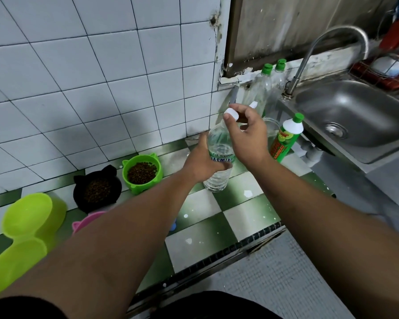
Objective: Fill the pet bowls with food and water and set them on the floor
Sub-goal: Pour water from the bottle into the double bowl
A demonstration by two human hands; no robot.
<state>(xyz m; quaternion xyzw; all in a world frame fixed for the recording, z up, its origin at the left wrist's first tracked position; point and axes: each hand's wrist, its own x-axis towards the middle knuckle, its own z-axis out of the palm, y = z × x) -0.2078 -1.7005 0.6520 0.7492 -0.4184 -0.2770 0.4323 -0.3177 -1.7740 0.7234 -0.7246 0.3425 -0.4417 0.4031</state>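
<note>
A clear water bottle [218,143] with a green-lettered label stands on the green-and-white checked counter [219,222]. My left hand [202,162] grips its body. My right hand [245,132] is at the bottle's top, fingers closed on its white cap [231,113]. Left of the bottle sit a green cat-eared bowl [142,173] and a black cat-eared bowl [97,188], both holding brown kibble. A pink bowl [88,221] shows partly behind my left forearm. A lime-green double bowl [25,236] lies at the counter's left end.
A steel sink [357,118] with a curved tap [332,42] lies to the right. A green dish-soap bottle [286,137] stands at its corner, two clear green-capped bottles [266,84] behind. A red dish rack [387,67] sits far right. Tiled wall [78,77] backs the counter.
</note>
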